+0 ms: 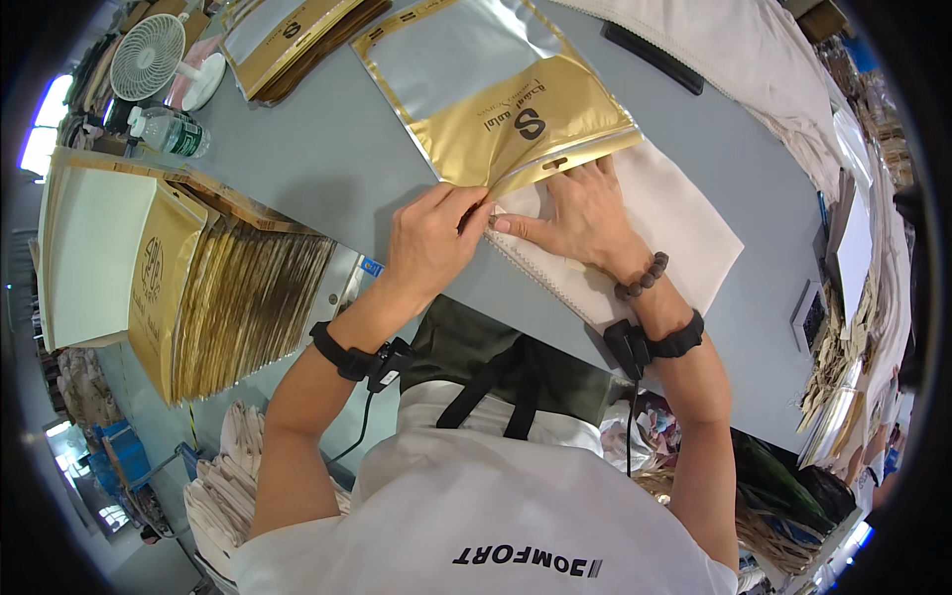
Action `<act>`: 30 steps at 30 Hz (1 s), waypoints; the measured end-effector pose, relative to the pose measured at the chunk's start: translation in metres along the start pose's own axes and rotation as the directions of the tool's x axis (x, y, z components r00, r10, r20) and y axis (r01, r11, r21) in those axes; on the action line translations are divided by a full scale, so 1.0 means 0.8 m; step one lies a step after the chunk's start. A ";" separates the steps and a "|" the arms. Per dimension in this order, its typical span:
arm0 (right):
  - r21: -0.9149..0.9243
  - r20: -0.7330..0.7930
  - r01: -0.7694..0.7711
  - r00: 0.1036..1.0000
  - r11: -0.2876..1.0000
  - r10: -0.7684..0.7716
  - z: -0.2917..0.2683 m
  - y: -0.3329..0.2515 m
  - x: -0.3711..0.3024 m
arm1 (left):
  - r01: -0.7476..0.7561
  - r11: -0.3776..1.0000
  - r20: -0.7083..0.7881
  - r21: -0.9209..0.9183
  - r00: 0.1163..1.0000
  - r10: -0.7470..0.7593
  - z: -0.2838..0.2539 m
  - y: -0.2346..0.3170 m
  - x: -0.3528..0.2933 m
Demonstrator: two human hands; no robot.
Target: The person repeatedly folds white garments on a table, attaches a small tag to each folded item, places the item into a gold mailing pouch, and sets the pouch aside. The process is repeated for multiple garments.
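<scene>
A gold plastic bag [466, 134] with a clear window and a hang hole lies on the grey table. My left hand [431, 238] pinches the near left corner of its opening. Partly beneath that opening is a folded cream cloth [684, 223] with a stitched edge. My right hand [585, 218] rests flat on the cloth, fingers stretched out and thumb pointing left toward the left fingertips. The bag's near edge covers the tips of some right fingers. How far the cloth reaches into the bag is hidden.
At the left stands a carton [99, 248] packed with filled gold bags. Flat gold bags [288, 40] are stacked at the back left, near a white fan [149, 58] and a water bottle [171, 132]. A black bar [653, 58] and cream fabric [734, 59] lie at the back right.
</scene>
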State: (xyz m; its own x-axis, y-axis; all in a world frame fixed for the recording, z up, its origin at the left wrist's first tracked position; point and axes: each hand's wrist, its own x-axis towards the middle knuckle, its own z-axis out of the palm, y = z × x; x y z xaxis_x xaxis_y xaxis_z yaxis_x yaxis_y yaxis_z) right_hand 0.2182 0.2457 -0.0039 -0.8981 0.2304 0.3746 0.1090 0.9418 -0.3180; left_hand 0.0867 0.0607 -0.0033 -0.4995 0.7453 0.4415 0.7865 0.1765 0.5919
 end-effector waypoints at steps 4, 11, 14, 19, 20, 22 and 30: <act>0.030 0.011 -0.110 0.994 0.993 0.110 0.002 0.007 0.002 | -0.172 0.976 -0.040 0.136 0.983 0.179 0.001 0.000 -0.010; 0.045 -0.085 -0.035 0.996 0.998 0.039 0.010 0.017 -0.011 | -0.140 0.979 0.142 -0.147 0.977 0.161 0.013 0.058 -0.017; 0.112 -0.063 -0.013 0.998 0.994 0.020 0.011 0.019 -0.019 | -0.080 0.958 0.220 -0.277 0.965 0.145 0.024 0.044 0.035; 0.130 -0.045 0.081 0.996 0.988 -0.075 0.016 0.001 -0.037 | -0.144 0.984 0.063 -0.104 0.986 0.151 0.065 -0.011 0.166; 0.134 -0.033 0.112 0.994 0.985 -0.108 0.016 -0.002 -0.042 | -0.081 0.985 0.193 -0.151 0.975 0.110 0.067 -0.021 0.181; 0.203 0.041 0.091 0.994 0.975 -0.101 0.021 -0.010 -0.054 | 0.153 0.979 0.522 -0.133 0.851 -0.062 0.070 -0.030 0.197; 0.314 0.193 -0.044 0.981 0.948 -0.019 0.066 -0.028 -0.069 | -0.108 0.909 0.227 -0.402 0.950 0.213 0.059 0.037 0.097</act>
State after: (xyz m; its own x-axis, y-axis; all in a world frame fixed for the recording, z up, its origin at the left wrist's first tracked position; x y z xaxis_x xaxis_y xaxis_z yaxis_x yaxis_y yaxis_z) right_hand 0.2429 0.1990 -0.0635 -0.9653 0.1613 0.2054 0.0089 0.8063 -0.5914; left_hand 0.0882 0.1543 0.0168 -0.2243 0.8920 0.3924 0.6234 -0.1781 0.7614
